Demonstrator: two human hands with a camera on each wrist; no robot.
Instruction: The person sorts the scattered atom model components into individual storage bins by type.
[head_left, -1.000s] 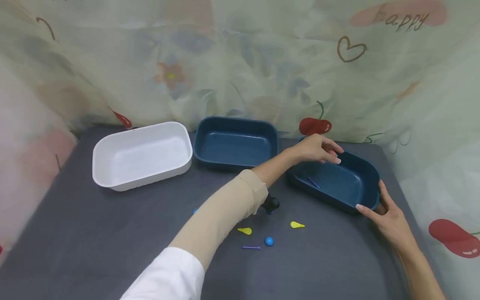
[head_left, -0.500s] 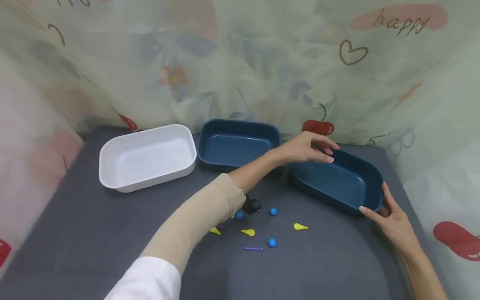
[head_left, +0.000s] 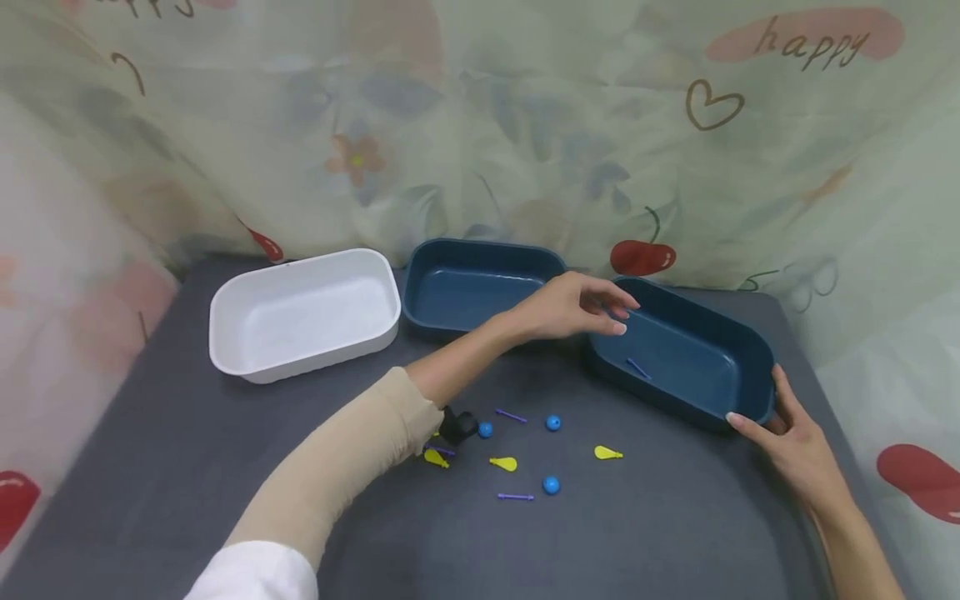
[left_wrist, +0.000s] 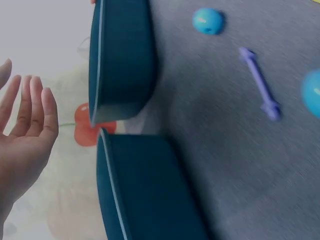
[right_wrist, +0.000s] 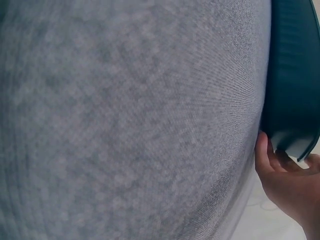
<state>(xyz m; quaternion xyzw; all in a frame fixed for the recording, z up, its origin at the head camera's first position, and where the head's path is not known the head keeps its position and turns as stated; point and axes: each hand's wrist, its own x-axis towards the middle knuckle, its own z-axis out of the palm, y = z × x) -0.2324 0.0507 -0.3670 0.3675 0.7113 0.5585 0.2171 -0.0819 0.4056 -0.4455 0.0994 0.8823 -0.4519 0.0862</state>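
My left hand [head_left: 573, 308] hovers over the gap between the middle blue bin [head_left: 427, 317] and the right blue bin [head_left: 705, 312]. Nothing is in its loosely extended fingers, as the left wrist view also shows. With my right hand [head_left: 791, 446] I hold the outer end of the right bin, thumb at the front corner and fingers round the end wall. A purple rod [head_left: 638, 368] lies inside that bin. On the cloth in front lie blue balls [head_left: 552, 423], more purple rods [head_left: 516, 497] and yellow drop-shaped pieces [head_left: 608, 452].
A white bin [head_left: 300, 367] stands at the left, beside the middle blue bin. Grey cloth [head_left: 600, 542] covers the table. Patterned curtains [head_left: 510, 125] hang close behind and along both sides. A black wrist camera [head_left: 457, 425] hangs under the left sleeve, hiding some small pieces.
My left hand has drawn back leftward from over the right bin, baring more small pieces on the cloth. My right hand keeps its hold on the bin.
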